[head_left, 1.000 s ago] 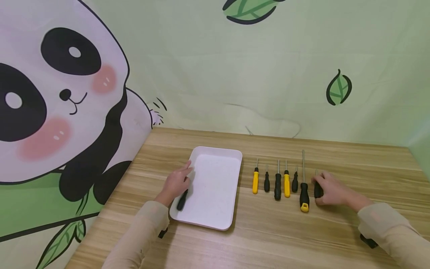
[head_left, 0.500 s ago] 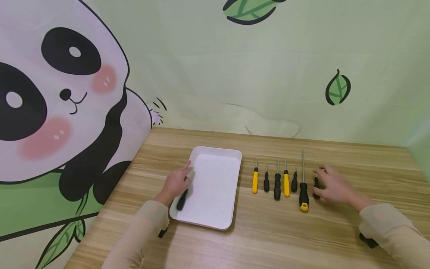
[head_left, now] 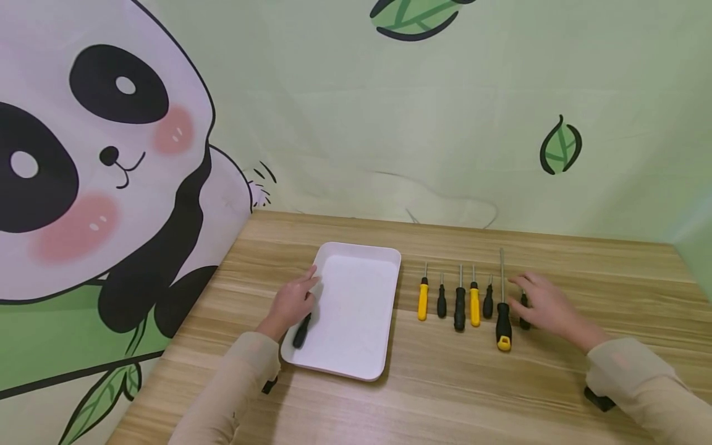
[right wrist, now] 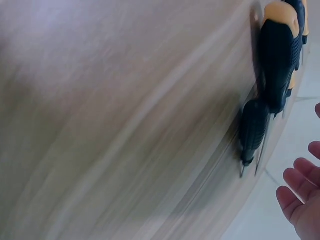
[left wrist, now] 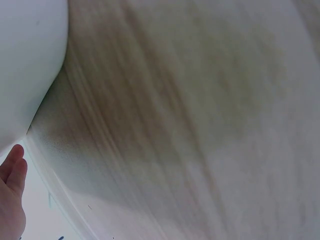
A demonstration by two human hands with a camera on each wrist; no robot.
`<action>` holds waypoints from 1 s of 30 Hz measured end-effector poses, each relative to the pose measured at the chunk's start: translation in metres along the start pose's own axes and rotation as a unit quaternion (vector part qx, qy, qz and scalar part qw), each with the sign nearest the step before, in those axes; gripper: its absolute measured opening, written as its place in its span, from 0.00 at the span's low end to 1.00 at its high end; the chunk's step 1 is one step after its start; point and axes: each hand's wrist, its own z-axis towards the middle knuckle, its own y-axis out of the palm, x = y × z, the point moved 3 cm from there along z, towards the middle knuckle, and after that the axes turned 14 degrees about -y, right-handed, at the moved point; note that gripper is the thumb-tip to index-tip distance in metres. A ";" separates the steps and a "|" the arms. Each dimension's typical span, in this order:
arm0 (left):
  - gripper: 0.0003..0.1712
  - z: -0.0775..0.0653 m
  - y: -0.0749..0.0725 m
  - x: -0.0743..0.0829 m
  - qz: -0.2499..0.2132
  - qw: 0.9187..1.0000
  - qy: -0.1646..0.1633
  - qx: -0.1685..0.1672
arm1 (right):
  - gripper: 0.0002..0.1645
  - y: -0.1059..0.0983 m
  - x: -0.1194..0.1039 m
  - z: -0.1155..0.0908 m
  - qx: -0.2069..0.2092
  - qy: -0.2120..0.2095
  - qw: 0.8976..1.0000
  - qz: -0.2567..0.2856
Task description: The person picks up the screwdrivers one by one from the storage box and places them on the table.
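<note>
My left hand (head_left: 289,306) rests at the left rim of a white tray (head_left: 356,371), fingers fairly straight; in the left wrist view its fingertips (left wrist: 18,167) show beside the tray's corner. A screwdriver with a black handle (head_left: 301,334) lies inside the tray, its tip hidden by that hand. My right hand (head_left: 547,309) hovers with loose fingers over a short black screwdriver (head_left: 525,318) at the row's right end, partly hiding it. Its fingertips come close to the long black-and-yellow screwdriver (head_left: 503,327). In the right wrist view, the right fingers (right wrist: 300,180) are apart from both tools.
Left of the long screwdriver, several more stand in the row: a yellow one (head_left: 423,301), a small black one (head_left: 442,303), a larger black one (head_left: 459,309), another yellow one (head_left: 474,306) and another small black one (head_left: 487,303). A panda-printed wall backs the wooden table (head_left: 445,395).
My right hand has let go of the short black screwdriver, which now lies on the table beside the long one. The hand has shifted slightly left. My left hand stays put.
</note>
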 end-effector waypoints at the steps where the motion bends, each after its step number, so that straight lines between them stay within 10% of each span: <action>1: 0.24 0.000 0.000 0.000 0.001 1.000 0.000 0.000 | 0.25 0.000 -0.001 0.001 -0.001 -0.001 1.000 0.003; 30: 0.25 0.002 0.003 -0.002 0.002 1.000 -0.011 -0.010 | 0.22 0.011 -0.053 0.027 0.058 -0.080 0.994 0.049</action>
